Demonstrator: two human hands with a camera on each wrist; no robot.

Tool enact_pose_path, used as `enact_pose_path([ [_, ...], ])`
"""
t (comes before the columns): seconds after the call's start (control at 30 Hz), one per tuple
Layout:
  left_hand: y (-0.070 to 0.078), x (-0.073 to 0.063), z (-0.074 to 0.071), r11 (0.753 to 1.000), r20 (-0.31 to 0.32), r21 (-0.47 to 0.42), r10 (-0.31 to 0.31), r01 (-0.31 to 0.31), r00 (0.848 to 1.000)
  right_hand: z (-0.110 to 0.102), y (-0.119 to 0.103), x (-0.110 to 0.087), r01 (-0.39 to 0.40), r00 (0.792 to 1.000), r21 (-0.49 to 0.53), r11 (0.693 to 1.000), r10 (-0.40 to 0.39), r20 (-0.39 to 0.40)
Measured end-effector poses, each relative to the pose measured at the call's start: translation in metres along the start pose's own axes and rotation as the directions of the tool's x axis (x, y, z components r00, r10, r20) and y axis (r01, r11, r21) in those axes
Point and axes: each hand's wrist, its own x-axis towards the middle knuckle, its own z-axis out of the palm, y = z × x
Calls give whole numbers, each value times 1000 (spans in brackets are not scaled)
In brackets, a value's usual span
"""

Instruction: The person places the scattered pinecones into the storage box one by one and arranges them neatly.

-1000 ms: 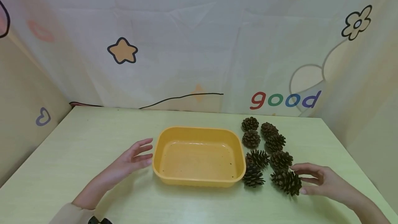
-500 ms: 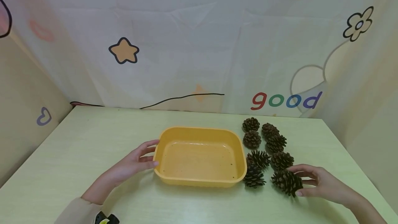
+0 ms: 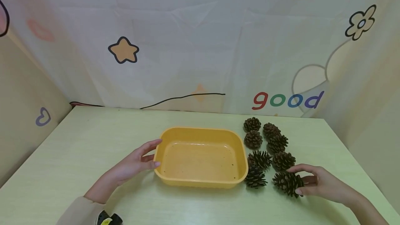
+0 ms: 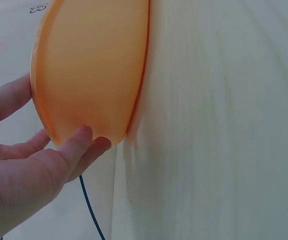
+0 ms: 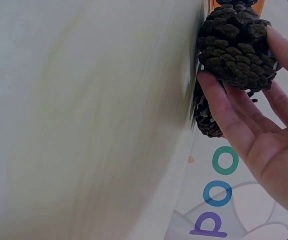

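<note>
On the table stands a yellow plastic basin [image 3: 200,182] with nothing but a few dark specks in it. My left hand [image 3: 139,162] touches its left end with spread, gently bent fingers; in the left wrist view the fingertips [image 4: 86,134] rest against the orange-looking outer wall. To the right of the basin, my right hand [image 3: 322,183] holds the nearest large pine cone [image 3: 287,183] between thumb and fingers. That pine cone [image 5: 236,52] appears up close in the right wrist view, the fingers along its side. It seems to rest on the table.
Several more brown pine cones stand in two rough rows between the basin and right hand, among them a far one [image 3: 251,124] and one [image 3: 255,177] against the basin's right side. A printed cloth [image 3: 187,51] hangs behind the table [image 3: 200,207].
My left hand has moved right and now meets the basin's left end. My right hand has moved slightly left, closing its fingers farther round the near pine cone. The basin has barely shifted.
</note>
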Motion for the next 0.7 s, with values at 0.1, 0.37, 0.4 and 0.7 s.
enact_pose_path([
  [0.1,0,1,1,1000,3,-21,15,-15,1000,0,0,0,6,1000,2,1000,-6,4],
  [0.37,-1,4,5,996,-10,-79,30,-31,999,0,1,1,35,999,1,999,-35,11],
  [0.4,-1,4,5,996,-11,-83,29,-30,1000,0,1,1,38,999,-1,999,-38,11],
  [0.7,-1,5,6,993,-13,-113,30,-31,999,2,-3,0,37,999,8,999,-37,-2],
])
